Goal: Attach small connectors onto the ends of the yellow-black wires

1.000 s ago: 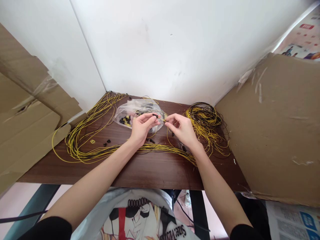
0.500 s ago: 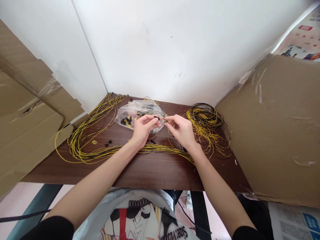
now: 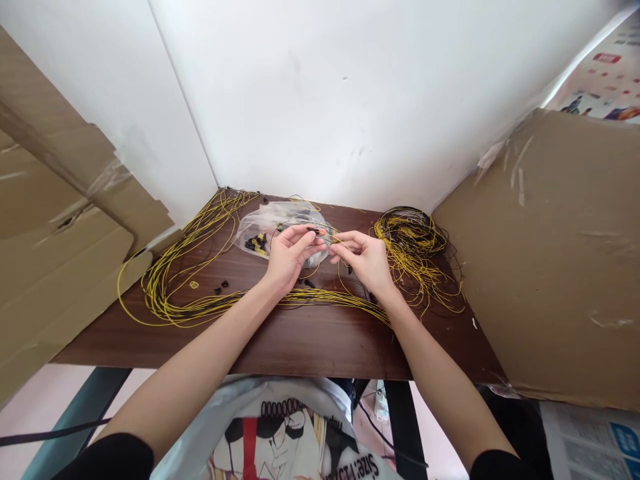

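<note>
Between the thumb and forefinger of my left hand (image 3: 295, 252) a small black connector (image 3: 313, 231) is pinched. My right hand (image 3: 364, 259), closed in a pinch, grips a thin yellow wire (image 3: 334, 238) just to the right of the connector. Both hands are above the table, in front of a clear plastic bag (image 3: 280, 212) with black and yellow small parts (image 3: 257, 244) in it. A long bundle of yellow and black wires (image 3: 200, 308) curves round from the left and runs beneath my forearms. Whether the wire's tip sits inside the connector is too small to tell.
A tangled coil of yellow and black wires (image 3: 413, 233) lies at the right of the brown table (image 3: 320, 350). Loose black pieces (image 3: 221, 287) are scattered on the tabletop. Cardboard (image 3: 65, 220) stands at the left, a cardboard box (image 3: 555, 253) at the right, a white wall (image 3: 345, 113) behind.
My right hand has drawn back slightly to the right, leaving a wider gap from my left hand with wire showing between. The view has shifted a little. Both pinches stay closed.
</note>
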### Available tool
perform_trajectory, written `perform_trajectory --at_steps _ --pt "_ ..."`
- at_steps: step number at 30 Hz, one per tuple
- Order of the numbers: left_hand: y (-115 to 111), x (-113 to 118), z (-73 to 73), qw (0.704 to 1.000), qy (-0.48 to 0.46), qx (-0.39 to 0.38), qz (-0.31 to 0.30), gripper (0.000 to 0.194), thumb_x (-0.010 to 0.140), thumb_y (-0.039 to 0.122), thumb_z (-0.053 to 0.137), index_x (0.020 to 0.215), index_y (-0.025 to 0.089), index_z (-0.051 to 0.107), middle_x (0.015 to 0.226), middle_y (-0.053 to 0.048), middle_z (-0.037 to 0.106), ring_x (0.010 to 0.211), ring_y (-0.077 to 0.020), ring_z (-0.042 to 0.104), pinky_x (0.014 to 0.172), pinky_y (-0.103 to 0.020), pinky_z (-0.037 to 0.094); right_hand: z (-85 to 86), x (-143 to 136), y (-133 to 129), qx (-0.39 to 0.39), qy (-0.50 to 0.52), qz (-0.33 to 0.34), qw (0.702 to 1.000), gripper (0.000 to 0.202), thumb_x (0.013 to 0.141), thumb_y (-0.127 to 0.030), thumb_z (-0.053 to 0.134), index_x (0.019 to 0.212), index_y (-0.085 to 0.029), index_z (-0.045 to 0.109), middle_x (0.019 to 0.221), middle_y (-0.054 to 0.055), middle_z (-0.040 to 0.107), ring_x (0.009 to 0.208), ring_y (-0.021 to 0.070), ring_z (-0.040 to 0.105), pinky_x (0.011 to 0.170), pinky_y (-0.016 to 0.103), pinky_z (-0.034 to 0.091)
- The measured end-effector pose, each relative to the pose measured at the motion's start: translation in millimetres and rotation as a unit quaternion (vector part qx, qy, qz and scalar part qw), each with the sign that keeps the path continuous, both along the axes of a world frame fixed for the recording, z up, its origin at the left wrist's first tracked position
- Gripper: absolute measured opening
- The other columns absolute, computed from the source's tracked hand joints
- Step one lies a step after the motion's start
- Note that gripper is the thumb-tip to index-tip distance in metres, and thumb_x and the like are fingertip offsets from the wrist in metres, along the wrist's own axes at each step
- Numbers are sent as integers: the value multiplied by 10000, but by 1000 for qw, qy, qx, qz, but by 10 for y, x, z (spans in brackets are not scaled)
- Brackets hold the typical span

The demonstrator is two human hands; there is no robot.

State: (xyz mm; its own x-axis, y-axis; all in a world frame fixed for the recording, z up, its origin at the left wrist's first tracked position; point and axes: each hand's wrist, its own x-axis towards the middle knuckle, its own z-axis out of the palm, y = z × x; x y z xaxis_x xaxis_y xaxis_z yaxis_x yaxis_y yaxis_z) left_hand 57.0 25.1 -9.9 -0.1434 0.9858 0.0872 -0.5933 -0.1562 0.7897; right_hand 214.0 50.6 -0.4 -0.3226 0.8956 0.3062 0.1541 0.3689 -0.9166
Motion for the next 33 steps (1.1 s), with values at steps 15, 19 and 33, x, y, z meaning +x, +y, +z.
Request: perform_trajectory --at_steps 15,19,33 --pt "-23 14 14 997 65 34 25 342 722 205 681 1040 207 556 787 -22 678 626 -97 599 619 -230 507 82 -38 -6 -235 145 70 959 278 619 -381 784 710 -156 650 627 -12 622 504 50 475 457 187 334" --pt "-25 24 -2 992 110 60 -2 244 764 255 642 1001 218 598 778 -15 623 630 -104 582 551 -220 495 93 -40 -8 -249 149 63 955 293 598 -389 787 707 -155 648 625 -15 595 508 52 436 453 198 316" --pt "-40 35 -12 980 196 24 -29 217 677 290 745 816 150 655 585 12 580 446 -63 475 440 -197 398 65 -61 0 -229 138 43 963 271 634 -387 756 671 -153 624 602 -21 563 499 56 431 457 209 305"
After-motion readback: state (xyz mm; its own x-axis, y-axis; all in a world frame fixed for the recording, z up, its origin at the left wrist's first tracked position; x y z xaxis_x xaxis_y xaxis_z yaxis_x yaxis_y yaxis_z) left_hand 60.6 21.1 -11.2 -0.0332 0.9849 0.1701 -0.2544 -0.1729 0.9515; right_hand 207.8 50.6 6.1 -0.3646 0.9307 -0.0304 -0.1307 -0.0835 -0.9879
